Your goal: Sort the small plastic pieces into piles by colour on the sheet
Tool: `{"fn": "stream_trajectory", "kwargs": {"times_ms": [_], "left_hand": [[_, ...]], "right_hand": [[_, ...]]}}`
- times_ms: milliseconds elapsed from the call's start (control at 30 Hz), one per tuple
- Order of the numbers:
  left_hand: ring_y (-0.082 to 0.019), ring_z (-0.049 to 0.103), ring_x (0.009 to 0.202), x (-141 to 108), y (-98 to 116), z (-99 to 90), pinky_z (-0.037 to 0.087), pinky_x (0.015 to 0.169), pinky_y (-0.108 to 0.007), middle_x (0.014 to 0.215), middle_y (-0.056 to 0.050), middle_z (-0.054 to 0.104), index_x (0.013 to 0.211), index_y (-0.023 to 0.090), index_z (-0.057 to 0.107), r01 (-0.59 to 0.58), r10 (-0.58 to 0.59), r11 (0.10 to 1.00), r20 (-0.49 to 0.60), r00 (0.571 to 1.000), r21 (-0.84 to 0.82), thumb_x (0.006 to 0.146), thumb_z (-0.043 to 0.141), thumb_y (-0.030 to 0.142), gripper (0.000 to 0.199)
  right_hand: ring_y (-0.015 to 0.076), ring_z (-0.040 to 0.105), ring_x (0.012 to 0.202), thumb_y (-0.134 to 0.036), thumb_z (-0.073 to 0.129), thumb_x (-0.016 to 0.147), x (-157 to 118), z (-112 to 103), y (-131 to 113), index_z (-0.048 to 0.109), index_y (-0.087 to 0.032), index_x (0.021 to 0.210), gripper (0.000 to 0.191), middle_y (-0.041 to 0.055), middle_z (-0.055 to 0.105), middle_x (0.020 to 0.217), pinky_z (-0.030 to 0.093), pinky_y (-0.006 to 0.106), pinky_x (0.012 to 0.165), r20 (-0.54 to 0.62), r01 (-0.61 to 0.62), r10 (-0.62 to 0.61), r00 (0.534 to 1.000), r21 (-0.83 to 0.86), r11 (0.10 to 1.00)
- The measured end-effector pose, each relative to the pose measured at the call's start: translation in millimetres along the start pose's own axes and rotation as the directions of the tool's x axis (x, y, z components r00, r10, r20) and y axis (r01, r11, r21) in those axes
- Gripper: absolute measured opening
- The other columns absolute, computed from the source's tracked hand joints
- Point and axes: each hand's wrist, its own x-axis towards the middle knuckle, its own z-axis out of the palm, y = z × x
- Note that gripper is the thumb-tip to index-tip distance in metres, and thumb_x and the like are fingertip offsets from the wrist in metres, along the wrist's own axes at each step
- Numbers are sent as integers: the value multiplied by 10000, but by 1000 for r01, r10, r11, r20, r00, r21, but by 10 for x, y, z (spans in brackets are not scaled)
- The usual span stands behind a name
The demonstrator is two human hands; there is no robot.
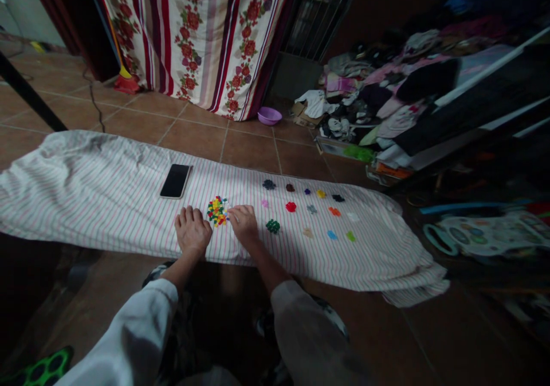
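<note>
The bits (217, 211) lie near the phone (176, 181). Below the phone, the left hand (192, 229) lies open; the right hand (244, 223) pinches, but I can't tell what. Pinch softly, so none scatter.

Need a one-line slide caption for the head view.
Right hand at a mixed pile of small colored pieces, left hand resting beside it, single-color clusters to the right on striped cloth.

My left hand (192, 229) rests flat on the white striped cloth (129, 203); my right hand's (244, 224) fingertips touch the mixed pile of small multicoloured pieces (217, 211); a black rectangular phone (176, 181) lies beyond my left hand.
</note>
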Motion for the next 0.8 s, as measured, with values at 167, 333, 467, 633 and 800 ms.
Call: {"fn": "stream_trajectory", "kwargs": {"times_ms": [167,333,467,633,800], "left_hand": [[-340,441,1303,1,4,3,310,1085,-486,1323,-189,566,1082,103,598,-6,6,1000,-4,1000,15,839,418,233,329],[-341,431,1318,4,10,2,311,1087,-496,1338,-197,556,1088,103,601,0,0,1000,6,1000,-6,836,418,228,335],[-340,435,1316,2,15,-8,314,1085,-498,1334,-198,560,1103,100,595,0,0,1000,0,1000,-3,839,415,224,344],[-342,435,1315,3,15,-12,313,1089,-495,1337,-194,559,1100,100,597,-2,2,1000,3,1000,7,840,414,226,342],[-342,426,1328,6,16,-11,302,1099,-499,1348,-200,549,1101,98,601,11,-11,1000,23,1000,-11,837,415,226,348]], "right_hand": [[223,506,1011,-232,548,915,152,108,-82,744,-235,984,208,55,688,966,408,345,909,84,-30,34,996,-51,998],[223,503,1006,-244,542,920,238,152,-134,741,-230,985,211,55,685,953,390,339,899,120,-53,69,990,-126,991],[224,504,1002,-247,567,907,304,155,-194,731,-220,976,180,54,690,960,374,339,906,142,-106,136,980,-200,974],[231,499,1024,-291,594,899,389,152,-275,718,-235,954,147,51,685,967,360,347,897,167,-161,213,963,-281,946],[232,498,1044,-314,600,902,464,124,-349,712,-243,952,142,54,677,985,354,348,876,207,-179,258,944,-339,924]]}}
